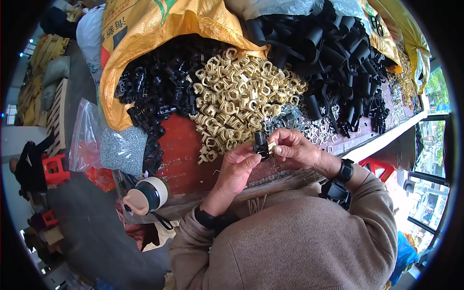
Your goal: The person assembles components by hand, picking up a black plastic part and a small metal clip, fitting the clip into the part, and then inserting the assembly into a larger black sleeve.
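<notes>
My left hand (237,169) grips a small black plastic fitting (261,141) with a tube-like upper end, held upright over the table's near edge. Close against its right side, my right hand (298,151) pinches a small cream-coloured plastic piece (271,145); the fingers hide most of it. Whether the two parts touch I cannot tell. Just beyond my hands spreads a heap of cream ring-shaped plastic clips (237,96). Small metal clips (316,133) lie scattered to the right of the heap.
Black fittings (159,82) spill from a yellow woven sack (145,34) at the left; black tubular parts (333,63) pile up at the right. A clear bag of screws (123,150) and a lidded cup (152,193) stand left of my arm. Red stools (55,170) are on the floor.
</notes>
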`<state>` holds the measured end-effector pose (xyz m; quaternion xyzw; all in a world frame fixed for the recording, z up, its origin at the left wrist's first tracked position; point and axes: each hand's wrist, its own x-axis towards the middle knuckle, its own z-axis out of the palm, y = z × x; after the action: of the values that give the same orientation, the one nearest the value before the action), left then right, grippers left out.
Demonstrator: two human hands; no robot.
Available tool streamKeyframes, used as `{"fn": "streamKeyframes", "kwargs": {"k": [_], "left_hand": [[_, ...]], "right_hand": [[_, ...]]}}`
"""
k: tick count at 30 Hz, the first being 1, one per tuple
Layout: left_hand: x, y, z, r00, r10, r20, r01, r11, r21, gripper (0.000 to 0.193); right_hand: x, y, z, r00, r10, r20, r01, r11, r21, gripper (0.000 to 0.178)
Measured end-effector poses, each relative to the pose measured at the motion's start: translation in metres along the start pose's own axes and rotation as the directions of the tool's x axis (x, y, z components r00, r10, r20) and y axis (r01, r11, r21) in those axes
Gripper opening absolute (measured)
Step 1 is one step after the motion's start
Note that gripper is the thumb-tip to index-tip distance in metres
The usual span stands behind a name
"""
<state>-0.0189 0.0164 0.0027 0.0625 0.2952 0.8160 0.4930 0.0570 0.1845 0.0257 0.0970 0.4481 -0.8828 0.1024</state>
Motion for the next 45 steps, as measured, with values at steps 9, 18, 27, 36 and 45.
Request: {"fn": "streamKeyframes", "kwargs": {"k": [9,18,27,36,45], "left_hand": [[-0.003,0.006,0.002,0.987,-0.139,-0.086,0.138,0.990,-0.013,0.019],[-0.007,0.003,-0.001,0.967,-0.247,-0.060,0.244,0.968,-0.056,0.022],[-0.005,0.005,0.004,0.955,-0.283,-0.093,0.282,0.959,-0.024,0.021],[-0.003,0.012,-0.004,0.963,-0.230,-0.138,0.229,0.973,-0.026,0.019],[-0.001,0.012,-0.001,0.963,-0.210,-0.171,0.207,0.978,-0.038,0.019]], "right_hand": [[-0.011,-0.013,-0.005,0.999,0.038,-0.025,-0.037,0.998,0.060,0.013],[-0.008,-0.031,0.012,0.997,0.001,0.076,0.032,0.902,-0.431,0.019],[-0.007,-0.026,0.020,0.990,-0.139,-0.001,0.108,0.772,-0.627,0.015],[-0.010,-0.030,-0.031,0.825,-0.558,0.091,0.077,-0.049,-0.996,0.015],[0.005,-0.036,-0.047,0.864,-0.478,0.160,-0.007,-0.329,-0.944,0.015]]}}
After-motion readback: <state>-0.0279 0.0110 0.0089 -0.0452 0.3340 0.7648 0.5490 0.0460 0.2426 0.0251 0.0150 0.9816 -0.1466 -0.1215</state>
